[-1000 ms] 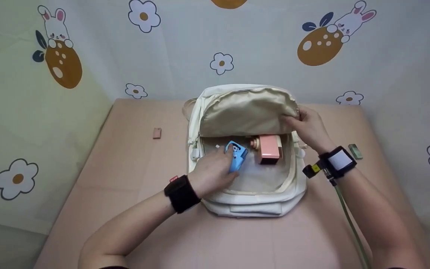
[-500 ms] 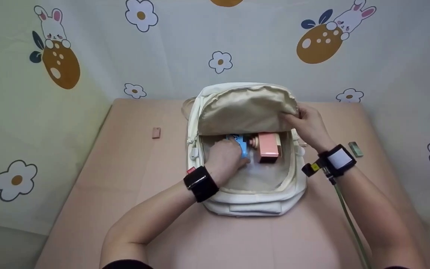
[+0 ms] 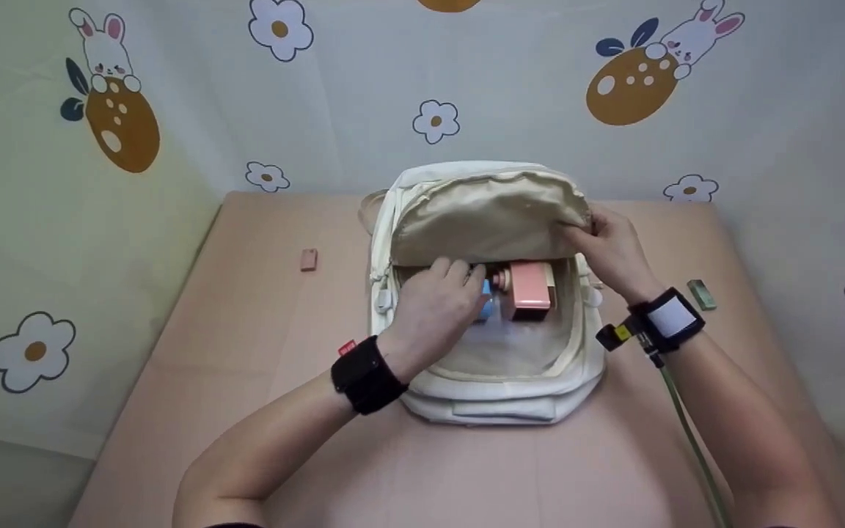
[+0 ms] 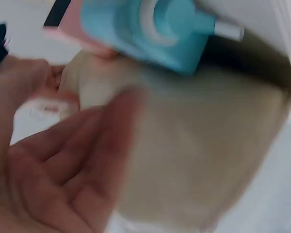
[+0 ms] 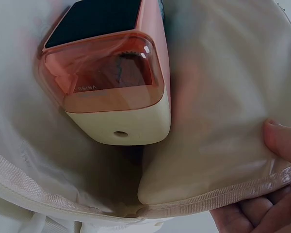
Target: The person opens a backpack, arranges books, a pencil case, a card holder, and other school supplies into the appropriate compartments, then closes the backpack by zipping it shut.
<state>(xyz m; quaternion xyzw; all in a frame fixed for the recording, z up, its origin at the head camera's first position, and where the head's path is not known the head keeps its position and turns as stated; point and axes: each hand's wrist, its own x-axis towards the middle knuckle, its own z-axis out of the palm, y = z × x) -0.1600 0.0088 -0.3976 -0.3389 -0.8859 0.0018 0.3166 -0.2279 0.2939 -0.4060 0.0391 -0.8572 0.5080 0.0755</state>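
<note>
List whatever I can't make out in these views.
- Left wrist: part of the blue item, cut off by the top edge; the left hand, its fingertips blurred.
- Head: most of the blue item, hidden behind the left hand; markings on the green block, too small.
- Right wrist: much of the right hand, cut off by the right edge.

Your left forearm (image 3: 268, 447) slants forward and inward from a bent elbow, and your left hand (image 3: 433, 315) shows its back to the head camera, its fingers (image 4: 94, 150) loosely extended and partly blurred in the left wrist view. Your right forearm (image 3: 734, 411) angles forward and leftward, placing your right hand (image 3: 613, 253) farther forward than the left; its thumb (image 5: 282, 141) opposes the curled fingers (image 5: 262, 213) in a pinch grip.
</note>
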